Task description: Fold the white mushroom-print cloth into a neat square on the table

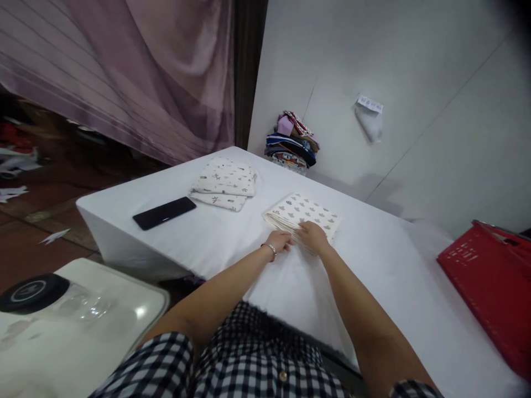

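A folded white cloth (302, 210) with a small grey and coloured print lies on the white-covered table (232, 249), its layered near edge facing me. My right hand (314, 236) closes its fingers on that near edge. Beside it, my left hand (279, 241), with a bracelet at the wrist, pinches at the near left part of the same edge. Its fingertips are partly hidden. Farther left lies a second folded white cloth (226, 179) with a leaf-like print, apart from both hands.
A black phone (165, 213) lies on the table's left side. Against the wall stands a stack of folded clothes (291, 142). A red plastic basket (489, 293) is at the right. At lower left, a white surface (124, 326) holds a round black lid (33, 293). A mauve curtain (182, 72) hangs behind.
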Tool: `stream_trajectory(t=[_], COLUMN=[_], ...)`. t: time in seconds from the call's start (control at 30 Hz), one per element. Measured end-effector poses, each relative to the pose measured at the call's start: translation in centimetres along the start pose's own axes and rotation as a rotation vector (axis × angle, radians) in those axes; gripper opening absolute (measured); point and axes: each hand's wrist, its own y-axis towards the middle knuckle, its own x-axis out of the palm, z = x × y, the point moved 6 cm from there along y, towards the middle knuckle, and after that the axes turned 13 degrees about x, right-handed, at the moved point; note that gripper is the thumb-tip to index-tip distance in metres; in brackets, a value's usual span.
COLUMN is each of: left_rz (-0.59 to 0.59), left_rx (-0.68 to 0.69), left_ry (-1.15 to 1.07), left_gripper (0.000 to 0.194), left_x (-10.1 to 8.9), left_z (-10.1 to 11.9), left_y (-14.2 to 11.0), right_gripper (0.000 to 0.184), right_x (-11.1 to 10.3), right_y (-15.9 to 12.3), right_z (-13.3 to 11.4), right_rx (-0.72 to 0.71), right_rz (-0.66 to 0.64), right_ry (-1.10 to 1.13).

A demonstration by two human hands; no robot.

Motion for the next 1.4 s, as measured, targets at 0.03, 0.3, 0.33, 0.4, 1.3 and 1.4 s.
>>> stream_trajectory(t=[0.03,0.3,0.33,0.4,1.3,1.4], left_rz=[0.007,0.094,0.101,0.109,-0.037,-0.042], left_rx=[-0.014,-0.083,-0.086,-0.091,-0.209,-0.207], left_ry=[-0.025,-0.248,-0.267,-0.303,-0.416,-0.416], left_gripper=[0.015,0.004,0.003,0.003,0.014,0.015], left_x=[0.3,0.6,0.4,0.2,0.7,0.7], left_z=[0.0,-0.8,-0.8,-0.8,-1.1,-1.1], left_y=[0.1,-0.3,-0.5,-0.7,0.1,0.1], right_gripper=[0.027,0.027,0.027,0.027,0.025,0.024], right_x=[0.1,0.4,0.4,0.5,0.4,0.4], right_y=[0.0,0.1,0.0,-0.3,-1.1,-1.2], right_z=[0.0,0.2,0.1,0.0,-1.4,-1.6], right_rx=[-0.006,-0.039,-0.038,-0.034,-0.063,-0.073], right_rz=[0.002,-0.002,-0.002,0.001,-0.070,-0.060], right_ry=[-0.005,-0.035,-0.039,-0.056,-0.265,-0.279])
